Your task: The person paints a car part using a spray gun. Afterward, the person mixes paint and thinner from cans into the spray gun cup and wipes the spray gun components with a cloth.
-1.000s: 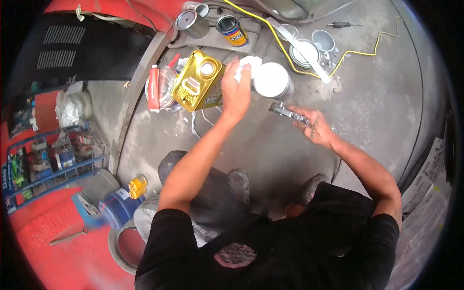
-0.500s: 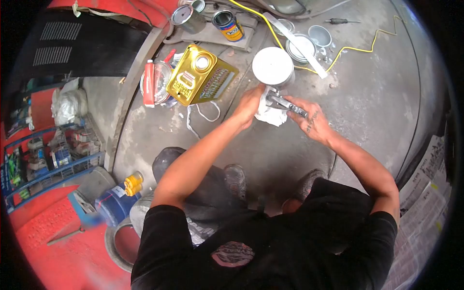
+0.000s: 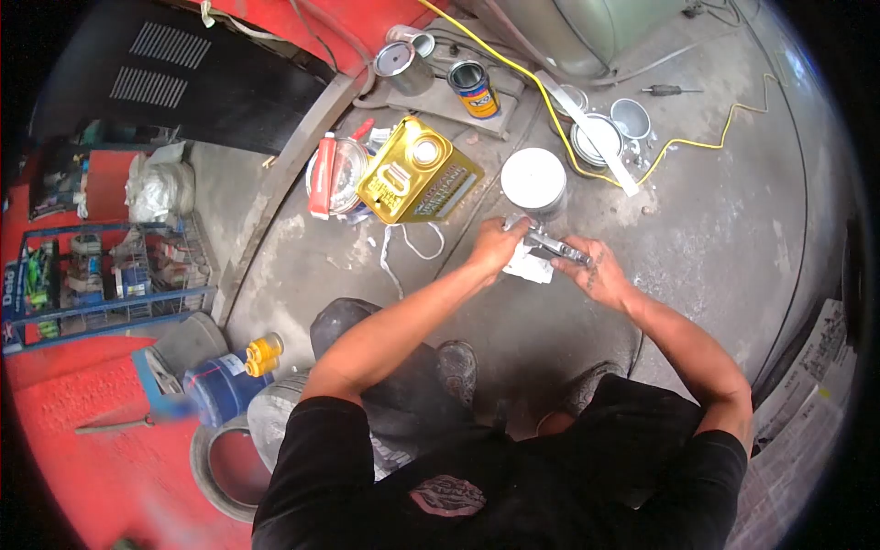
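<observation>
My left hand (image 3: 500, 244) is closed around the front end of a silver metal spray gun (image 3: 555, 246), with a white rag (image 3: 529, 267) hanging below the fingers. My right hand (image 3: 599, 273) grips the gun's other end. Just beyond both hands stands a round pot with a white top (image 3: 533, 179); whether this is a lid or paint cannot be told. Left of the pot, a gold rectangular can (image 3: 414, 174) sits on the floor, a white cord (image 3: 390, 259) lying in front of it.
Behind are an open yellow-and-blue tin (image 3: 476, 92), a grey can (image 3: 401, 70) and a paint can (image 3: 596, 140) with a pale strip (image 3: 587, 128) across it. A yellow cable (image 3: 683, 142) crosses the floor. At left lie a blue jug (image 3: 220, 390) and a tyre (image 3: 213, 477).
The whole view has shifted, so the floor things appear lower and to the right. My left hand's fingers have moved at the gun's front end, and less of the rag shows.
</observation>
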`<action>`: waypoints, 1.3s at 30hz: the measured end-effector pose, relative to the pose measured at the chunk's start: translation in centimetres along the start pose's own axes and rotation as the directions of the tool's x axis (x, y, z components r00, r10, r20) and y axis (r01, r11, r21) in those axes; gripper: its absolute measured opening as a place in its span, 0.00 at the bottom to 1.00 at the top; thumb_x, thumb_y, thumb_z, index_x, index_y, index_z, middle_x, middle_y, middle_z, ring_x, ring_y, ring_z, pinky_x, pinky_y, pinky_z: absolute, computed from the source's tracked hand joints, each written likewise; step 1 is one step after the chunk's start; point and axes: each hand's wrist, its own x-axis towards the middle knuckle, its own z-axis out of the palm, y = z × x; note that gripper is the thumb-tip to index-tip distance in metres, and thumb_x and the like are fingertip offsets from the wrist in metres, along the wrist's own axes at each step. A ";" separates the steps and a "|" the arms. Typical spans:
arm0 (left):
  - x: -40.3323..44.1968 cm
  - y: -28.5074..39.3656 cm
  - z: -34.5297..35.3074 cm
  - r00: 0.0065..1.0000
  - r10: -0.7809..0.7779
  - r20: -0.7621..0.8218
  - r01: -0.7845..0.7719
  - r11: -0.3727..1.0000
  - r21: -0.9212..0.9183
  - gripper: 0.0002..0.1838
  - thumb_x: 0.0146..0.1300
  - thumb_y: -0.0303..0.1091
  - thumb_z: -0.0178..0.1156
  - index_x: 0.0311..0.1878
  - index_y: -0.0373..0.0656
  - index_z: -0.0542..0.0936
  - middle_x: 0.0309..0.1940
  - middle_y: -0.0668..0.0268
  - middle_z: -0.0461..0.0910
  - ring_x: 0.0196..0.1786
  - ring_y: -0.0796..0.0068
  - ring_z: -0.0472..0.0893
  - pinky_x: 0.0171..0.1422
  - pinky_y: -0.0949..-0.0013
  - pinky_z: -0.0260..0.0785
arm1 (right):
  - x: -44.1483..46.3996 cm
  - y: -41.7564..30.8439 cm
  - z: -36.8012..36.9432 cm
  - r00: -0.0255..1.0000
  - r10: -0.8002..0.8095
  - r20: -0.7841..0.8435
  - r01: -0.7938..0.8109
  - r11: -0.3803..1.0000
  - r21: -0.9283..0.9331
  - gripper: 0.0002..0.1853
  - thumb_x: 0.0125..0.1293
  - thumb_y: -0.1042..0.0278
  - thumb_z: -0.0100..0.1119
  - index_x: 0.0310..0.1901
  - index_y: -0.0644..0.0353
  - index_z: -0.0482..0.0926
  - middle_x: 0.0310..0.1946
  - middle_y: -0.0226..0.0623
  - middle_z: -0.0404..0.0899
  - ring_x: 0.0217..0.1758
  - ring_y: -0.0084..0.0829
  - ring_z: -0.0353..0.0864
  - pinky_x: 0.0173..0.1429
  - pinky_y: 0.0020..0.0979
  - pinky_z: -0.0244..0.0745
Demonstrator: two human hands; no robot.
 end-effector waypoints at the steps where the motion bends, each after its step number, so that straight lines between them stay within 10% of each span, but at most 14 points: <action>1: 0.0 0.1 0.1 1.000 0.011 -0.004 -0.011 1.000 0.020 0.20 0.76 0.39 0.63 0.54 0.26 0.82 0.41 0.54 0.86 0.40 0.68 0.86 0.42 0.62 0.77 | 0.0 0.0 -0.1 1.000 0.002 0.008 -0.002 1.000 0.021 0.19 0.72 0.53 0.67 0.51 0.63 0.83 0.36 0.54 0.84 0.42 0.57 0.84 0.47 0.49 0.76; 20: 0.5 0.1 0.0 1.000 0.007 0.011 -0.008 0.993 0.117 0.27 0.74 0.46 0.67 0.52 0.22 0.80 0.42 0.48 0.85 0.39 0.64 0.86 0.40 0.59 0.77 | 0.4 1.6 0.1 1.000 0.006 0.003 -0.007 0.999 0.032 0.25 0.71 0.47 0.68 0.51 0.65 0.82 0.26 0.52 0.80 0.33 0.50 0.82 0.42 0.48 0.75; 39: 1.3 -0.9 0.0 0.999 0.042 0.027 -0.046 0.983 0.177 0.22 0.76 0.43 0.64 0.51 0.28 0.83 0.40 0.54 0.87 0.39 0.67 0.86 0.42 0.61 0.76 | 0.8 1.6 0.0 0.996 0.069 0.052 -0.068 0.998 -0.010 0.28 0.71 0.49 0.68 0.55 0.70 0.81 0.38 0.58 0.87 0.46 0.54 0.88 0.53 0.50 0.79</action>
